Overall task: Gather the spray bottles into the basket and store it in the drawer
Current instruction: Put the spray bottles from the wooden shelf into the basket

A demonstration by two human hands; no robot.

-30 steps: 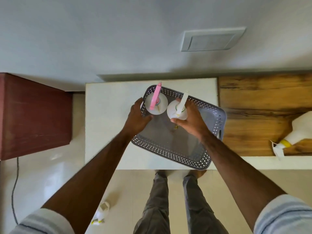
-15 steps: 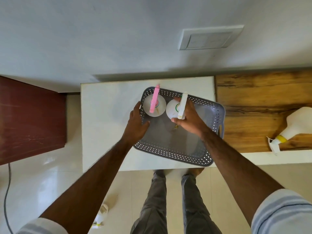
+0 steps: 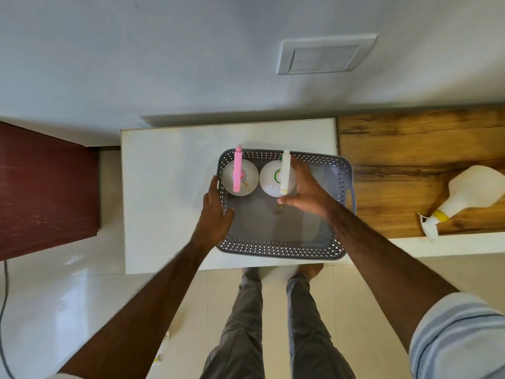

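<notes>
A grey perforated basket point(image 3: 281, 250) sits on the white table point(image 3: 169, 192). Two white spray bottles stand upright in its far left corner: one with a pink trigger point(image 3: 237, 173), one with a white trigger point(image 3: 273, 177). My left hand point(image 3: 216, 212) grips the basket's left rim, thumb inside and fingers outside. Over the basket, my right hand point(image 3: 306, 192) cups the right side of the white-trigger bottle. A third white spray bottle point(image 3: 470, 192) with a yellow collar lies on its side on the wooden counter to the right.
The wooden counter point(image 3: 410, 149) adjoins the table on the right. A dark red cabinet point(image 3: 46, 192) stands to the left. Another spray bottle point(image 3: 161, 348) lies on the tiled floor, mostly hidden by my left arm. A black cable point(image 3: 4, 296) hangs at the left edge.
The basket has turned from a slant to square with the table. My left hand slid from beside the pink-trigger bottle down onto the left rim. My right hand's fingers have spread wider.
</notes>
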